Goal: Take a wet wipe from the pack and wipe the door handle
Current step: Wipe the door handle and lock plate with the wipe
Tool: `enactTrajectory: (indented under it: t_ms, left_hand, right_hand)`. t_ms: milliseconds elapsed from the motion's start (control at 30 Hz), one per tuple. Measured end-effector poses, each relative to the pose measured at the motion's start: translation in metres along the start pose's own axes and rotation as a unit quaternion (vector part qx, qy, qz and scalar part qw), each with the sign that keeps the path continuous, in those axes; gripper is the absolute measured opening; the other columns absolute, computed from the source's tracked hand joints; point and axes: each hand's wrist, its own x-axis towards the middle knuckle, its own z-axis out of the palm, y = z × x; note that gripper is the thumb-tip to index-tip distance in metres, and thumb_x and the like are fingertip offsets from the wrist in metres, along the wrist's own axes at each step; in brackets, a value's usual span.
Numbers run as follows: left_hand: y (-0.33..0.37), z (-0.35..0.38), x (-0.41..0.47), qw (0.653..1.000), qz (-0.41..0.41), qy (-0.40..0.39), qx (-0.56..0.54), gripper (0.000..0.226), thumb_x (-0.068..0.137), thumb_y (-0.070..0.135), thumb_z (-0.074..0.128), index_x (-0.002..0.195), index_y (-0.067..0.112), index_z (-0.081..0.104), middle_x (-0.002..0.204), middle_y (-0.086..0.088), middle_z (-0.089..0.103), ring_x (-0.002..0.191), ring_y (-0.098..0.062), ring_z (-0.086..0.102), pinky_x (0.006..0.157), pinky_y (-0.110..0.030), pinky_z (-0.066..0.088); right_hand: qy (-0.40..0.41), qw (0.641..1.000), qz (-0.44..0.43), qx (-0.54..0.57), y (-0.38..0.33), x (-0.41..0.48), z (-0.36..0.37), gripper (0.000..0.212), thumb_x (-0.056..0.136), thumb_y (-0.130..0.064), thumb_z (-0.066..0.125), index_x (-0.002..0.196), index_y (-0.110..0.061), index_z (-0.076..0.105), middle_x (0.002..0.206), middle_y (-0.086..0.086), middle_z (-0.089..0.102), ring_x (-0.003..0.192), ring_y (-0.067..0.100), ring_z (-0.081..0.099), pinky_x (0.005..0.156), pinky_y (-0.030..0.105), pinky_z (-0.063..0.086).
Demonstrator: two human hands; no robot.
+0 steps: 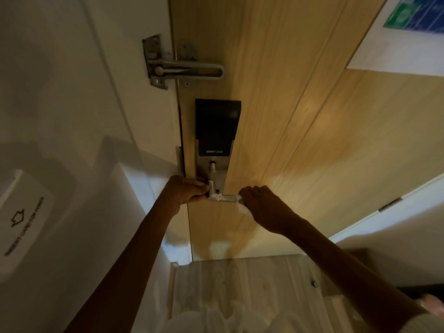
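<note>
A silver lever door handle (224, 197) sticks out from a black smart lock (216, 126) on a light wooden door (300, 131). My left hand (186, 191) grips the handle's inner end near the lock plate. At the handle's free outer end, my right hand (262, 207) holds a crumpled white wet wipe (242, 207) pressed against the metal. Part of the wipe hangs below my fingers. The wipe pack is out of sight.
A metal swing-bar door guard (182, 68) is mounted above the lock. On the white wall to the left sits a key-card power holder (21, 219). A sign (415, 15) hangs at the upper right. A door stop (313, 283) stands on the pale wooden floor.
</note>
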Motion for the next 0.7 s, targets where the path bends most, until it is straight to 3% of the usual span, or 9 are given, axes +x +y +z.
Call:
enactTrajectory:
  t_ms: [233,367,500,600,700]
  left_hand:
    - [0.003,-0.002,0.002,1.000,-0.009,-0.019,-0.009,0.025,0.077,-0.008,0.070,0.102,-0.010,0.067,0.096,-0.022,0.070,0.067,-0.016,0.074,0.060,-0.021,0.059]
    - [0.002,-0.002,0.001,1.000,-0.009,-0.022,0.004,0.026,0.078,-0.005,0.071,0.103,-0.009,0.067,0.100,-0.023,0.071,0.074,-0.019,0.074,0.065,-0.024,0.061]
    - [0.003,-0.001,-0.002,1.000,-0.005,-0.025,0.007,0.024,0.079,-0.007,0.069,0.103,-0.008,0.067,0.096,-0.020,0.071,0.067,-0.015,0.074,0.059,-0.020,0.058]
    - [0.002,-0.003,-0.001,1.000,-0.002,-0.028,0.001,0.028,0.078,-0.007,0.069,0.106,-0.010,0.066,0.098,-0.023,0.071,0.070,-0.017,0.074,0.060,-0.020,0.058]
    - [0.001,-0.004,0.000,1.000,0.001,-0.027,0.006,0.031,0.078,-0.006,0.070,0.108,-0.012,0.065,0.103,-0.025,0.070,0.074,-0.019,0.075,0.062,-0.021,0.059]
  right_hand:
    - [-0.005,1.000,0.016,0.020,-0.017,0.010,0.000,0.015,0.101,-0.021,0.043,0.102,-0.012,0.055,0.089,0.005,0.059,0.074,0.021,0.054,0.076,0.035,0.040]
    - [0.000,0.999,0.033,0.028,0.003,-0.005,-0.001,0.011,0.096,-0.019,0.053,0.104,-0.013,0.057,0.089,0.003,0.062,0.072,0.018,0.056,0.069,0.030,0.042]
    - [-0.016,0.990,0.081,0.114,0.015,-0.016,-0.019,0.031,0.096,-0.030,0.041,0.100,-0.006,0.061,0.085,0.010,0.065,0.072,0.025,0.061,0.066,0.039,0.050]
    - [0.051,0.979,0.122,0.153,0.022,-0.012,-0.028,0.048,0.096,-0.041,0.031,0.090,-0.007,0.064,0.078,0.009,0.065,0.069,0.025,0.062,0.066,0.037,0.049]
    - [0.139,0.969,0.162,0.126,0.031,-0.010,-0.033,0.036,0.098,-0.036,0.042,0.088,-0.011,0.066,0.077,0.006,0.068,0.068,0.025,0.065,0.061,0.032,0.049]
